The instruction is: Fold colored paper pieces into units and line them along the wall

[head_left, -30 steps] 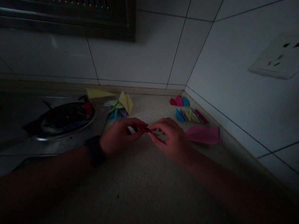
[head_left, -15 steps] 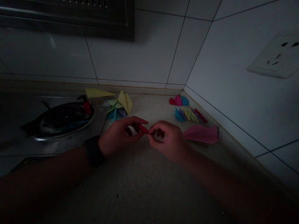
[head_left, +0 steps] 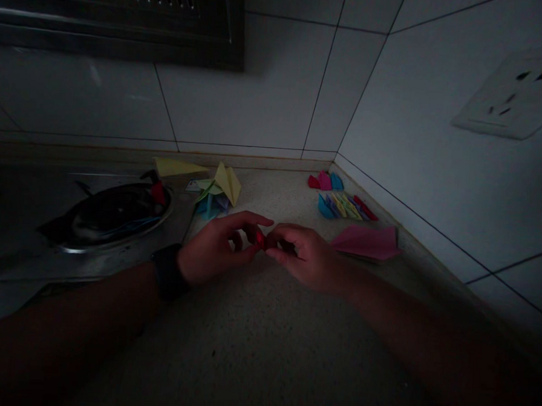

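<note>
A small, glossy-looking red folded piece (head_left: 260, 239) is held up above the counter, between the fingertips of both hands. The left hand (head_left: 221, 243) pinches it from the left between the thumb and a bent finger, its forefinger stretched out over the top. The right hand (head_left: 307, 256) meets the red piece from the right, thumb and curled fingers drawn close together at its end; it is too dark to tell whether they grip it or only touch it. A black watch (head_left: 170, 271) circles the left wrist.

Beneath the red piece spreads a pale, speckled counter (head_left: 245, 347). To the right of the red piece, just beyond the right hand, a flat pink folded paper (head_left: 369, 241) lies on it. Farther back and right of the red piece is a row of small folded pieces in blue, purple, yellow and red (head_left: 346, 207), and behind that a red, pink and blue trio (head_left: 325, 181). Back and left of the red piece sit a pointed yellow folded paper (head_left: 226, 184) with green and blue folded papers (head_left: 209, 206) against it, and a long yellow folded paper (head_left: 179, 168). Well left of the red piece is a round black stove burner (head_left: 116, 213).
</note>
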`<state>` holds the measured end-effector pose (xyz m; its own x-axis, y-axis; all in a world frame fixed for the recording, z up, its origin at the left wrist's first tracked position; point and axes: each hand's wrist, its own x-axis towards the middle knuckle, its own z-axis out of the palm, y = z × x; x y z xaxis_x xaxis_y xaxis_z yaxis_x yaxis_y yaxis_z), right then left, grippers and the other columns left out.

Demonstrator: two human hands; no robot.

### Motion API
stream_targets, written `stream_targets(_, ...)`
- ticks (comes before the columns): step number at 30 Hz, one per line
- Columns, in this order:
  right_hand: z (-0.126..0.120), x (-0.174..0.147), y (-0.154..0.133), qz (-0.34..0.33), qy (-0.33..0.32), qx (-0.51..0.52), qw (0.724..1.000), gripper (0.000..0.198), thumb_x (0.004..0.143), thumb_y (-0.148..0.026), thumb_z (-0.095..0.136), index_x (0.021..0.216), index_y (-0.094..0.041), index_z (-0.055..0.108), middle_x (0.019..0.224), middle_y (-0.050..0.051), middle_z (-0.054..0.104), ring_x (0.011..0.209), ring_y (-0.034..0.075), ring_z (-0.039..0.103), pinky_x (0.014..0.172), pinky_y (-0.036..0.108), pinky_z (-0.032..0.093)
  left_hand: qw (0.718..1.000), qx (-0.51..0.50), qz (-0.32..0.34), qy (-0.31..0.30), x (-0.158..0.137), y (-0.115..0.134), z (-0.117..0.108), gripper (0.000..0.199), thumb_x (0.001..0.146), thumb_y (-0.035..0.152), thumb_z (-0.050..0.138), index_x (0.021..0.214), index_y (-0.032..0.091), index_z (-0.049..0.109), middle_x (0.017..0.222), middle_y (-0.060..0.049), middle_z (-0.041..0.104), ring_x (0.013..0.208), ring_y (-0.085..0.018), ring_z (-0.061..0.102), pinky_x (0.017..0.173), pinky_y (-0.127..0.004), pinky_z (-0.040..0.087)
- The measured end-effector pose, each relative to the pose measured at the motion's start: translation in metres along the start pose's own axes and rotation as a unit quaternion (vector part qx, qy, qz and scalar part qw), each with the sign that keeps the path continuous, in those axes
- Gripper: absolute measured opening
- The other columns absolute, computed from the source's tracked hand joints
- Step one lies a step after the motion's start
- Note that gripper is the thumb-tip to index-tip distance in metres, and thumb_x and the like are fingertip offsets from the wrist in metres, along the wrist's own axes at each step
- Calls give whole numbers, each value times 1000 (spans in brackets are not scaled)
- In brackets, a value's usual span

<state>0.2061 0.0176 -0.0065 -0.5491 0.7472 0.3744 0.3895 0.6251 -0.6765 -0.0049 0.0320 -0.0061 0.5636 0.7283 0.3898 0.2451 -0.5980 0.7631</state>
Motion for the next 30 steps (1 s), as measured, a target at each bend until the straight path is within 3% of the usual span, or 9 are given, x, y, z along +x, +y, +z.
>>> stream_targets(7,-1,3,3,-52,13,-25,998,7,88,-13,58,88,-18,63,87,3,63,84,15,59,76,28,45,1000,14,1,6,0,-1,1,42,79,14,63,119,19,56,87,-2,66,75,-12,61,61,-22,48)
stream_targets(10,-1,2,4,-20,52,-8,998,3,88,-20,60,89,-18,62,83,2,62,76,13,58,68,26,45,999,3,-21,32,1,-1,1,36,80,15,62,115,19,57,92,-3,66,77,-12,60,62,-22,47)
stream_targets(15,-3,1,9,56,112,-13,992,17,81,-30,67,90,-19,59,77,0,60,61,10,52,53,22,40,990,-91,-81,69,5,-7,1,25,82,22,63,105,18,55,94,-5,64,82,-14,61,58,-21,48)
stream_targets(18,-2,1,15,82,93,-55,991,15,82,-33,65,85,-18,62,70,-1,59,56,10,49,50,22,36,979,-159,-99,76,8,-12,1,29,83,27,64,107,18,52,95,-5,64,81,-15,61,52,-20,48)
stream_targets(23,1,-2,14,63,48,-120,990,13,83,-32,64,85,-19,65,73,0,61,58,10,51,53,23,35,964,-223,-115,89,10,-11,0,30,79,25,68,103,17,52,92,-4,64,77,-14,61,49,-19,47)
stream_targets(30,2,-2,14,51,80,-149,984,6,84,-24,61,84,-19,65,73,1,62,62,12,53,57,25,38,951,-247,-146,120,11,-10,1,31,76,26,69,102,18,53,88,-3,65,68,-12,58,49,-19,45)
